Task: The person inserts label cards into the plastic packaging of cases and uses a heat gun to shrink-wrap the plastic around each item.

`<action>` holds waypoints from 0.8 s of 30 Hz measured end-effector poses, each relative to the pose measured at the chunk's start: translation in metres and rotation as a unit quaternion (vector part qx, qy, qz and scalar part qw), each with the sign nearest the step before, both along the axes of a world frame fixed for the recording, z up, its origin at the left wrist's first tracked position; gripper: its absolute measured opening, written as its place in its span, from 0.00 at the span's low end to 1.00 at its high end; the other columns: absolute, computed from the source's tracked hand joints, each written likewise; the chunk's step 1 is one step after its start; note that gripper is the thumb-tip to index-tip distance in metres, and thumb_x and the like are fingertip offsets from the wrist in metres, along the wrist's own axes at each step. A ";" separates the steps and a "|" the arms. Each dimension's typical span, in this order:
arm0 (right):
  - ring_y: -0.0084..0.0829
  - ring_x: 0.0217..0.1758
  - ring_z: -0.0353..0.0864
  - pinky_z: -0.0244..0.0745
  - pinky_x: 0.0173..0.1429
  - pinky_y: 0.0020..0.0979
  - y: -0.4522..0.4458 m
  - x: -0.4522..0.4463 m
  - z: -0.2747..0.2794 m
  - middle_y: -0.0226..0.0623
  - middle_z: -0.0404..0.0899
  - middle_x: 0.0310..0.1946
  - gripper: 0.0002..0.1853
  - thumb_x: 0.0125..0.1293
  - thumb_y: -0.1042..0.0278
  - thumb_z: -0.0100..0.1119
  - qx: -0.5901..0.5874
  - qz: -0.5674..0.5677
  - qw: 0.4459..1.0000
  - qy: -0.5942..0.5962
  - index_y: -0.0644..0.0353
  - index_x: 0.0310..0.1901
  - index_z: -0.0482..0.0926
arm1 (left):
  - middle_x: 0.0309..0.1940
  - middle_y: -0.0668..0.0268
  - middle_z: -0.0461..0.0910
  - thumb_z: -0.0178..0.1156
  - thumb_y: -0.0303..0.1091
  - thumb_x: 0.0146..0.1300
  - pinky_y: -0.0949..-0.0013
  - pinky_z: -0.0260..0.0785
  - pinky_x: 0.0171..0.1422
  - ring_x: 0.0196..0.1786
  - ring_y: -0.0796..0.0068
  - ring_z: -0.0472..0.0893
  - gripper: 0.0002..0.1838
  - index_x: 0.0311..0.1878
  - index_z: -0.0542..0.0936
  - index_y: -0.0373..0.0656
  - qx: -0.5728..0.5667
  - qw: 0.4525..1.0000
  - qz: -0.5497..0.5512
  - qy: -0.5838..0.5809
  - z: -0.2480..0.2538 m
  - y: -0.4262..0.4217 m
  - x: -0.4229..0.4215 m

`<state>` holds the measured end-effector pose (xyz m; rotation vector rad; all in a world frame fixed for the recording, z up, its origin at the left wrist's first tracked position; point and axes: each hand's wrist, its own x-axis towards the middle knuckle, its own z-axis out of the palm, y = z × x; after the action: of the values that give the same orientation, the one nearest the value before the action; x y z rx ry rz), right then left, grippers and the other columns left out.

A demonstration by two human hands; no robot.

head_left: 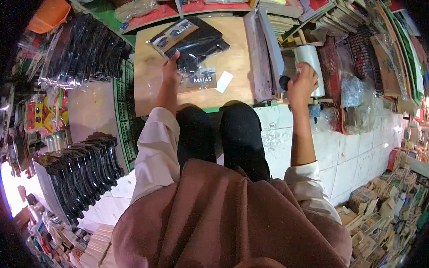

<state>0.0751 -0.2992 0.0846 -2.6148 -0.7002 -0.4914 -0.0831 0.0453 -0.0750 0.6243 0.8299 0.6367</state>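
Observation:
My left hand [171,72] is closed on the near edge of a clear plastic packet with a folded black item [199,39] inside. A printed card [182,29] reading "MATAS" shows at the packet's far end. Another "MATAS" card [201,80], under shiny plastic, lies just right of my left hand, beside a small white paper [224,81]. My right hand [303,86] has its fingers curled at a black knob [284,82] next to a long grey metal device that looks like a bag sealer [265,55]. The palm side of that hand is hidden.
The packets lie on a low wooden board [145,79] before my knees. A roll of clear plastic [310,57] stands behind my right hand, near a red crate [332,76]. Stacked black packets [85,49] and a black row [83,172] line the left. Bundled goods [382,210] fill the lower right.

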 end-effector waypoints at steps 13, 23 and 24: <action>0.45 0.49 0.72 0.70 0.49 0.39 0.112 -0.065 -0.108 0.41 0.77 0.41 0.19 0.44 0.70 0.66 -0.035 0.223 0.953 0.200 0.61 0.41 0.75 | 0.59 0.57 0.66 0.72 0.58 0.34 0.41 0.55 0.60 0.65 0.59 0.60 0.48 0.61 0.68 0.47 0.592 0.577 -0.255 0.502 0.027 -0.022 -0.059; 0.40 0.51 0.73 0.75 0.50 0.39 0.128 -0.055 -0.141 0.40 0.77 0.42 0.33 0.37 0.64 0.72 -0.200 0.143 0.937 0.249 0.58 0.49 0.70 | 0.41 0.56 0.79 0.72 0.56 0.32 0.44 0.63 0.49 0.48 0.52 0.77 0.38 0.48 0.76 0.44 0.565 0.561 -0.422 0.433 0.022 0.004 -0.084; 0.40 0.48 0.75 0.75 0.49 0.39 0.127 -0.054 -0.145 0.41 0.78 0.40 0.31 0.37 0.65 0.71 -0.164 0.124 0.936 0.286 0.57 0.47 0.71 | 0.40 0.55 0.80 0.72 0.56 0.34 0.47 0.64 0.49 0.47 0.51 0.77 0.36 0.46 0.77 0.42 0.561 0.580 -0.432 0.402 0.011 0.011 -0.085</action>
<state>0.0214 -0.1718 -0.0606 -2.6958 -0.9424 0.4903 -0.1679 0.0565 -0.0642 2.4598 0.6987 -0.2143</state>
